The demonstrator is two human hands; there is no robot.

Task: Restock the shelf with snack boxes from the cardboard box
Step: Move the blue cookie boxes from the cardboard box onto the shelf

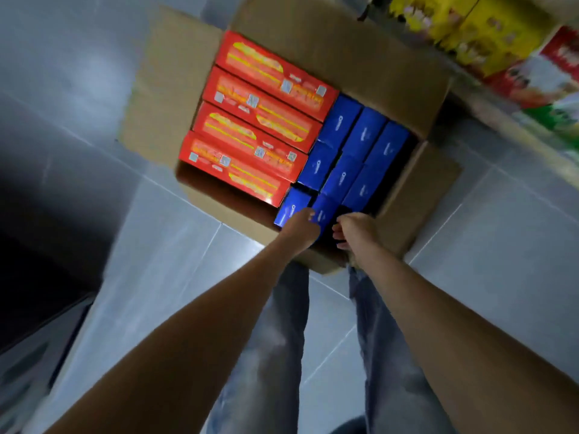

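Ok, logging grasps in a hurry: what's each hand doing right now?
Left hand: grips a blue snack box.
Right hand: fingers curled in a dark gap of the cardboard box; whether it holds anything cannot be told.

place: shop aisle | shelf (492, 109): rows of packaged goods, yellow packs (463, 26) beside red packs (542, 76), several alike | floor (501, 261): grey tiles | carton (163, 98): open beside the shelf, packed with identical red boxes (260, 114) and blue boxes (354, 151)
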